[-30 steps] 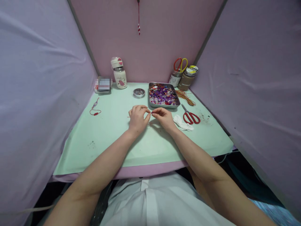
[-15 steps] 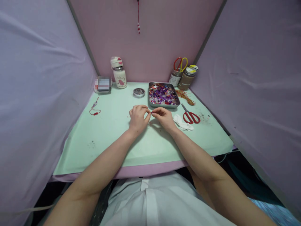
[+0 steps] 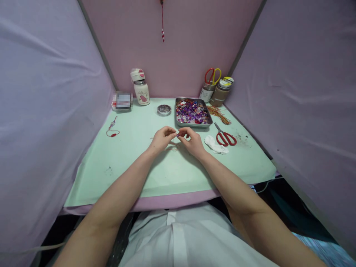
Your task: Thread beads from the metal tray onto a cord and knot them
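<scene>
While the right hand [image 3: 191, 141] is pinching a purple bead [image 3: 178, 135], the left hand [image 3: 161, 139], seemingly pinching cord [image 3: 172, 149], should be tensioning it.

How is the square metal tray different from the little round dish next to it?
The metal tray is a rounded rectangle, while the round dish is circular. The tray is clearly larger than the dish. The tray holds colourful beads, many purple; the dish's contents look dark grey, too small to identify. Both rest on the pale green cloth.
</scene>
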Demonstrator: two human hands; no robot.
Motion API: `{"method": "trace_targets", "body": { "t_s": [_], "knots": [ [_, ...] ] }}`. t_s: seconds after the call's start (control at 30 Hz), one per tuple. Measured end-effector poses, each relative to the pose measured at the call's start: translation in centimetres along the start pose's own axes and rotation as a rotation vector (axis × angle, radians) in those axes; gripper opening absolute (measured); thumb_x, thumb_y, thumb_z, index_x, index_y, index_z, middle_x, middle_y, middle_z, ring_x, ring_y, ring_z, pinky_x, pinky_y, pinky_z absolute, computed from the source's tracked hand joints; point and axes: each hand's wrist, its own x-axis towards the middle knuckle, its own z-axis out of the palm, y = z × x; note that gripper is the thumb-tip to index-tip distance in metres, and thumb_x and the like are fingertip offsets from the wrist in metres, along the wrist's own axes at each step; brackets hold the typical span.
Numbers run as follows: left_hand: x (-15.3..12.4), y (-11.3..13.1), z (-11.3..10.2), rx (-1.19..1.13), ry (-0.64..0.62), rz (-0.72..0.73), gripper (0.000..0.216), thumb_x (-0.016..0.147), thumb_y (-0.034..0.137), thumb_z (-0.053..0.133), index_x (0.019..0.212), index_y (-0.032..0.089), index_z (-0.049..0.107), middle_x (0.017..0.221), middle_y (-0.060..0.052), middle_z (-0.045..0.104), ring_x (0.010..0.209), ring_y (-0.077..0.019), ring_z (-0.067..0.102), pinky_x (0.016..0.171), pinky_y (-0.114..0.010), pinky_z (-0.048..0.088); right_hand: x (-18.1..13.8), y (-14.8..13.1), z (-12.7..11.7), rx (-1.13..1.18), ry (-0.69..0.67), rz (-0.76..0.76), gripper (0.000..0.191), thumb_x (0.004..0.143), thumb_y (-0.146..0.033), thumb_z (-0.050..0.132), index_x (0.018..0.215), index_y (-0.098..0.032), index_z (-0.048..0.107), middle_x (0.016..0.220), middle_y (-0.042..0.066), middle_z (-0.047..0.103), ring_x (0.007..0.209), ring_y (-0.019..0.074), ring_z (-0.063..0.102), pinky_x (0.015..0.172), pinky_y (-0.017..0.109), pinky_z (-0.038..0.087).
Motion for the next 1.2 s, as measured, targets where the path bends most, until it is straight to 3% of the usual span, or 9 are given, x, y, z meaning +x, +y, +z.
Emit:
{"method": "trace_targets", "body": {
  "t_s": [0.17, 0.37, 0.6, 1.2],
  "knots": [
    [0.0, -0.1, -0.2, 0.057, 0.007, 0.015, 0.018, 0.071, 0.033, 0.066, 0.077, 0.016, 0.060, 0.076, -0.002, 0.063, 0.072, -0.0135, 0.059, 0.068, -0.032, 0.055, 0.0, 0.2, 0.1, 0.028, 0.010, 0.009, 0.019, 0.080, -0.029, 0.062, 0.098, -0.024, 0.059, 0.090, 0.002, 0.070, 0.077, 0.0170, 0.063, 0.073, 0.032, 0.044],
    [0.1, -0.1, -0.4, 0.237, 0.067, 0.084, 0.015, 0.072, 0.032, 0.062, 0.076, 0.018, 0.063, 0.076, -0.003, 0.065, 0.072, -0.0147, 0.058, 0.071, -0.032, 0.050, 0.2, 0.1, 0.0, 0.076, 0.023, 0.088, 0.013, 0.078, -0.032, 0.064, 0.086, -0.022, 0.065, 0.086, 0.002, 0.070, 0.076, 0.0161, 0.061, 0.071, 0.031, 0.045],
    [-0.5, 0.8, -0.3, 0.487, 0.118, 0.185, 0.011, 0.073, 0.026, 0.057, 0.074, 0.019, 0.066, 0.081, -0.003, 0.069, 0.080, -0.0175, 0.061, 0.082, -0.033, 0.047, 0.7, 1.1, 0.0, 0.401, 0.065, 0.305, 0.021, 0.068, -0.036, 0.072, 0.083, -0.022, 0.068, 0.087, 0.002, 0.071, 0.081, 0.0171, 0.063, 0.081, 0.034, 0.049],
    [-0.6, 0.8, -0.2, 0.396, 0.090, 0.126, 0.011, 0.071, 0.024, 0.059, 0.074, 0.020, 0.069, 0.083, -0.006, 0.072, 0.083, -0.0207, 0.064, 0.081, -0.036, 0.049, 0.6, 0.8, 0.1, 0.443, 0.027, 0.313, 0.018, 0.067, -0.033, 0.072, 0.081, -0.022, 0.068, 0.087, 0.002, 0.072, 0.084, 0.0183, 0.065, 0.087, 0.037, 0.050]
  ]
}}
